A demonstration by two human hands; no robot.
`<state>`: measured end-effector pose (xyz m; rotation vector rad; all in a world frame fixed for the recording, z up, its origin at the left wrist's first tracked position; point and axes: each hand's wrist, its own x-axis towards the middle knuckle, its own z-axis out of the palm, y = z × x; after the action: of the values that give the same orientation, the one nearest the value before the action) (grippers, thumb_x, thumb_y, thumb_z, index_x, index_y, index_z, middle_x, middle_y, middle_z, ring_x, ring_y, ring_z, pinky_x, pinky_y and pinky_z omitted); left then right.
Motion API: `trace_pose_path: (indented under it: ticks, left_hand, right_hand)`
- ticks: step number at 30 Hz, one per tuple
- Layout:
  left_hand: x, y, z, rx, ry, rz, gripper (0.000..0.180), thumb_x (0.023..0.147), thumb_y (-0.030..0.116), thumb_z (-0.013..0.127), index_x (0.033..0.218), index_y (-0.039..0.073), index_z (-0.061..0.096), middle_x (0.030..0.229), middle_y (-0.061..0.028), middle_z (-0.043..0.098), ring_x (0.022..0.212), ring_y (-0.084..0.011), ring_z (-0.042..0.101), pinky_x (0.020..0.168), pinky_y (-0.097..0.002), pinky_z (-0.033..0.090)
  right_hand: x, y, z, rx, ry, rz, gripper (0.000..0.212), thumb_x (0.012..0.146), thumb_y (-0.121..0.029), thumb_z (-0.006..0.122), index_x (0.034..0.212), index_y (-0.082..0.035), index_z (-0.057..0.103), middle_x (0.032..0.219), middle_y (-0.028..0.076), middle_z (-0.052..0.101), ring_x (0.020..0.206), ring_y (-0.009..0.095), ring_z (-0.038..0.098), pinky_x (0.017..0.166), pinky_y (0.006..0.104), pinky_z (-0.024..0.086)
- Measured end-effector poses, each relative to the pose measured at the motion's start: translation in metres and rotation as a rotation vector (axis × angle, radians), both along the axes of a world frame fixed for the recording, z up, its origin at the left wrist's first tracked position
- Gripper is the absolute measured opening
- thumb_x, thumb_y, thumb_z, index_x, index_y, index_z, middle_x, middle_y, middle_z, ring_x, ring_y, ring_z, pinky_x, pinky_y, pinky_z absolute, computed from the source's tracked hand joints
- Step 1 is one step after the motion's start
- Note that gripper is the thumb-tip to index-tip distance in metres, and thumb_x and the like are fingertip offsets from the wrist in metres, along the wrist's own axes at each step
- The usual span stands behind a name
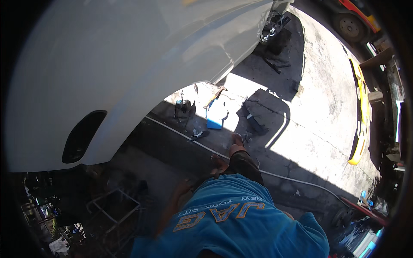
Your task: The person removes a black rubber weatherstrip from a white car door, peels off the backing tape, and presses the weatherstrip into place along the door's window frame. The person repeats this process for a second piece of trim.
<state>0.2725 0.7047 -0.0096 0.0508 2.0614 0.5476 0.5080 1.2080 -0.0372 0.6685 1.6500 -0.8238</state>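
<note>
My left hand (183, 191) hangs blurred at seven o'clock below the white car panel (129, 64); grip unreadable, right hand unseen.

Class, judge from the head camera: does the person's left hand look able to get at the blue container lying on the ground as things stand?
Probably not without stepping or bending. The left hand hangs low in shadow beside the blue shirt, while the blue container lies beyond the person's foot on the sunlit concrete. Nothing blocks the way; only the gap does.
</note>
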Motion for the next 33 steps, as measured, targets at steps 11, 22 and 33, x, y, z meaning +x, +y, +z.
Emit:
trace_pose_path:
  ticks: [11, 22, 33]
  left_hand:
    - [-0.046, 0.022, -0.002, -0.096, -0.596, 0.441, 0.074, 0.096, 0.056, 0.061, 0.146, 0.002, 0.054, 0.138, -0.0268, 0.062, 0.128, -0.0397, 0.06, 0.105, -0.046, 0.047]
    - [-0.03, 0.081, -0.118, 0.068, -0.232, -0.237, 0.086, 0.097, 0.052, 0.062, 0.162, 0.006, 0.03, 0.166, -0.024, 0.029, 0.153, -0.0462, 0.026, 0.124, -0.0479, 0.029]
    - [-0.009, 0.075, -0.21, -0.233, 0.397, -0.194, 0.08, 0.098, 0.059, 0.058, 0.161, 0.017, 0.036, 0.167, -0.0242, 0.025, 0.151, -0.0516, 0.024, 0.118, -0.0628, 0.023]
  right_hand:
    - [-0.178, -0.064, 0.099, 0.027, 0.043, -0.217, 0.076, 0.1, -0.064, 0.05, 0.138, 0.001, 0.062, 0.126, 0.021, 0.071, 0.118, 0.036, 0.066, 0.101, 0.0489, 0.049]
    - [-0.241, -0.042, -0.085, 0.029, 0.48, -0.554, 0.032, 0.1, -0.023, 0.064, 0.11, 0.005, 0.073, 0.09, 0.016, 0.076, 0.078, 0.024, 0.075, 0.073, 0.0363, 0.059]
    - [-0.283, 0.07, -0.434, -0.152, 0.116, -1.913, 0.065, 0.105, -0.039, 0.061, 0.144, 0.008, 0.041, 0.125, 0.024, 0.061, 0.114, 0.036, 0.065, 0.096, 0.0487, 0.06]
